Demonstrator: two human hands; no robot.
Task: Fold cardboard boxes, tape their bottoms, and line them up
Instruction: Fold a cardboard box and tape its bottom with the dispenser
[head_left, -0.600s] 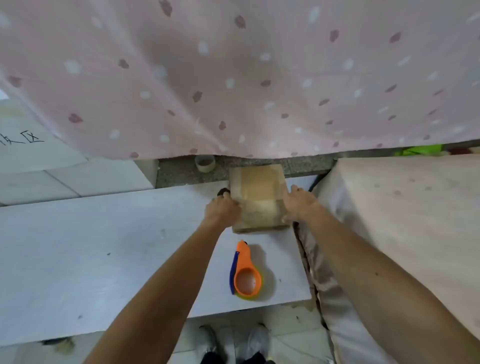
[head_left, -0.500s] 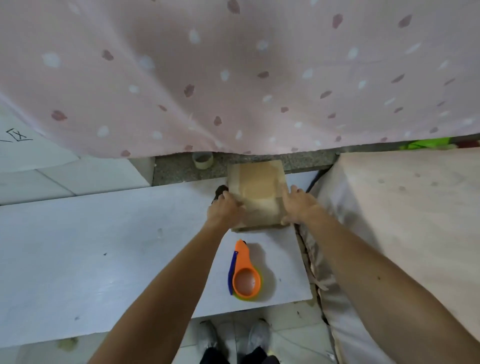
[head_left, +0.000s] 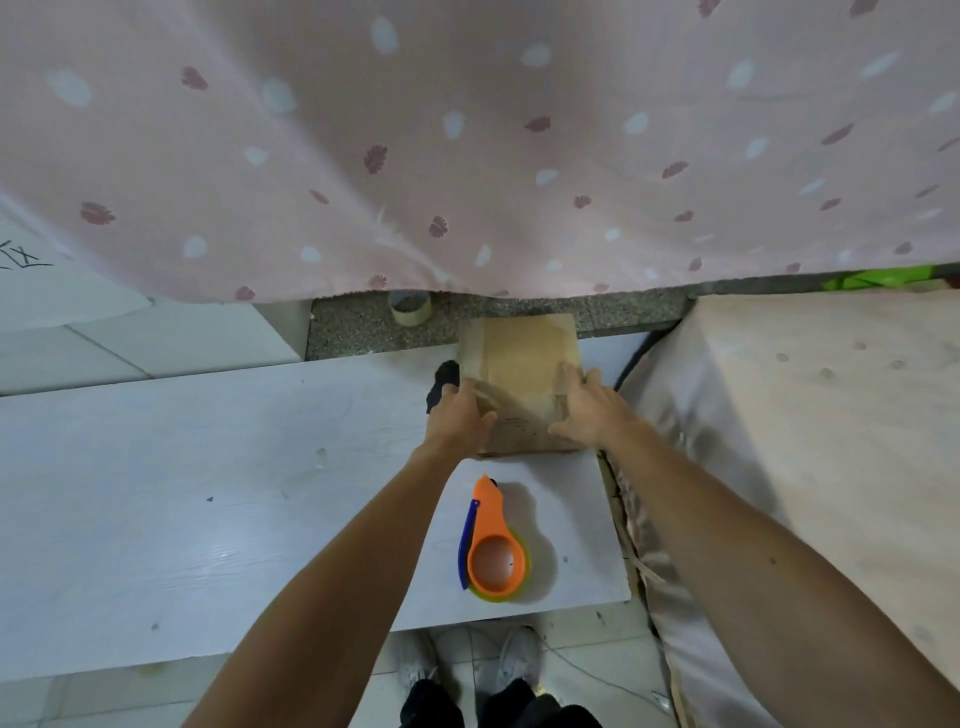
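A folded cardboard box (head_left: 519, 358) with clear tape across its top stands at the far right end of the white table (head_left: 208, 493). My left hand (head_left: 460, 415) grips the box's near left corner, fingers curled over the edge and thumb on the front face. My right hand (head_left: 587, 410) rests on the near right corner, with straight fingers lying on the top and the thumb spread along the front edge. An orange tape dispenser (head_left: 493, 551) with a blue blade lies flat on the table just in front of the box.
A pink spotted curtain (head_left: 467, 156) hangs right behind the box. A small tape roll (head_left: 410, 307) sits on the speckled ledge (head_left: 353, 327). Something black (head_left: 444, 384) lies left of the box. A cloth-covered surface (head_left: 805, 441) borders the table's right side.
Both hands have slid from the box's sides inward onto its near corners and top. The box and the dispenser stay where they were.
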